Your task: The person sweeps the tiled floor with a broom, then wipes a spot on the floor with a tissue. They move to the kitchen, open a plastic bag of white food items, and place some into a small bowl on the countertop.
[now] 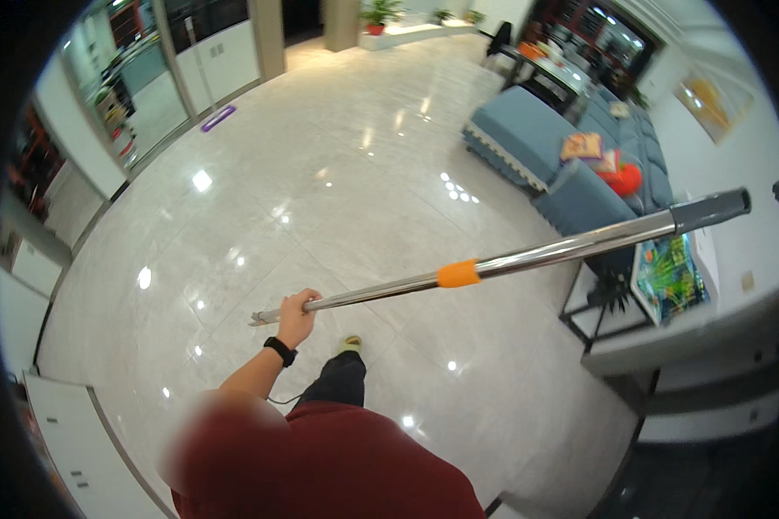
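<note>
The left hand [298, 318], with a black band [280, 350] circling its wrist, is grasping a shiny metal pole [571, 253], its fingers curling around the shaft close to the narrow end. The right hand is not showing, so what it is doing one cannot tell. The pole is passing through the left hand, with a short narrow tip [266, 317] sticking out to the left and most of the length extending to the right.

The hand is probably gripping there because the slimmer section is fitting inside the fingers more easily; so long an overhang is likely calling for a firm hold, or for support out of sight. A purple mop head [219, 118] is lying well ahead of the hand and to its left, perhaps parked by the wall to leave the floor [320, 216] open.

The pole's long axis is running slantwise, rising from the hand toward the right. An orange collar [458, 274] is sitting partway along, right of the hand, and the grey end [714, 209] is pointing farther right, apparently tilting up toward the camera. A slippered foot [350, 344] is showing just right of the hand and below it.
</note>
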Available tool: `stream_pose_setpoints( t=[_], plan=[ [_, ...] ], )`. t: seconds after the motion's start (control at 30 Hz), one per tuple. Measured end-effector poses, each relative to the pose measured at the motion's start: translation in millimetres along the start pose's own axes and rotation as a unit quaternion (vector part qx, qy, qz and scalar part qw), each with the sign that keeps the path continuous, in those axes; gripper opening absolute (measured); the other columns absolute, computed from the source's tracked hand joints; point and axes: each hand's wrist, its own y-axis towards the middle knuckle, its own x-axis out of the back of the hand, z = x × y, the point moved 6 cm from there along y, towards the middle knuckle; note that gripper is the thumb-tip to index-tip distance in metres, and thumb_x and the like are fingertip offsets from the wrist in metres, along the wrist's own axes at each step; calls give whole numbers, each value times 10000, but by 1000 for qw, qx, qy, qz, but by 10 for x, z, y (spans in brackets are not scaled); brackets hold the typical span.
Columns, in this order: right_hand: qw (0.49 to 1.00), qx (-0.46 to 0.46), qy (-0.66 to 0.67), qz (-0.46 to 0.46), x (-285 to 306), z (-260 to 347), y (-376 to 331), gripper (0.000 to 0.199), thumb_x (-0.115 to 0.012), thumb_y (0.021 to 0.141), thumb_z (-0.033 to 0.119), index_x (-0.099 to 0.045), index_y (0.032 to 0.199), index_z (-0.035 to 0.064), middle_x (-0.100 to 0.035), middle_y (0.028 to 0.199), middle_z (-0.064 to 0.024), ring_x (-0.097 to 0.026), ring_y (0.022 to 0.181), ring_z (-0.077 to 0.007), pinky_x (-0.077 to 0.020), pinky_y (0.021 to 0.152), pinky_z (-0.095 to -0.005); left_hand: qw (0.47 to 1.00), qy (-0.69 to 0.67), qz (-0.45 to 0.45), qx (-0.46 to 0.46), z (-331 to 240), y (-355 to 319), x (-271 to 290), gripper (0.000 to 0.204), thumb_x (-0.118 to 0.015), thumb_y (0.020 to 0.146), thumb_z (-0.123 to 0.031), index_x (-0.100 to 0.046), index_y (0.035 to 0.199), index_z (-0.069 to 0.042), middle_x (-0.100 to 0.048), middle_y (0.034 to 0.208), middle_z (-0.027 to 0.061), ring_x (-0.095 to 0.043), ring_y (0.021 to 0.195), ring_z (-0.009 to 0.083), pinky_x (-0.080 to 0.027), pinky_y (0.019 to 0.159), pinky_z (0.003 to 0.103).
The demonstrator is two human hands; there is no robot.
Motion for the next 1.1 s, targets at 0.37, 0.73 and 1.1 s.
stream_pose_setpoints(
  t=[0.37,0.73,1.1],
  plan=[
    [865,284,-344,228,-3877,3290,470,374,-486,895,271,-579,1191,62,-623,1138,-105,-605,1038,-288,-438,953,-445,992,26,-65,107,1067,2264,416,130,-626,765,-95,-631,868,-175,-601,672,20,-596,784,272,-320,923,564],
    [745,194,-617,164,-5135,4124,1823,396,-509,885,331,-601,1182,86,-631,1130,-93,-604,1039,-296,-408,974,-462,974,74,-115,179,1737,4047,311,246,-731,735,-231,-537,671,-94,-577,603,87,-572,622,319,-399,610,406],
    [593,408,-652,238,-9431,7073,2994,398,-498,871,308,-523,1209,100,-633,1040,-99,-582,1005,-258,-430,841,-478,904,70,-307,288,2128,5805,718,261,-728,734,-207,-526,663,-58,-537,604,144,-525,592,367,-402,528,409]
  ],
)
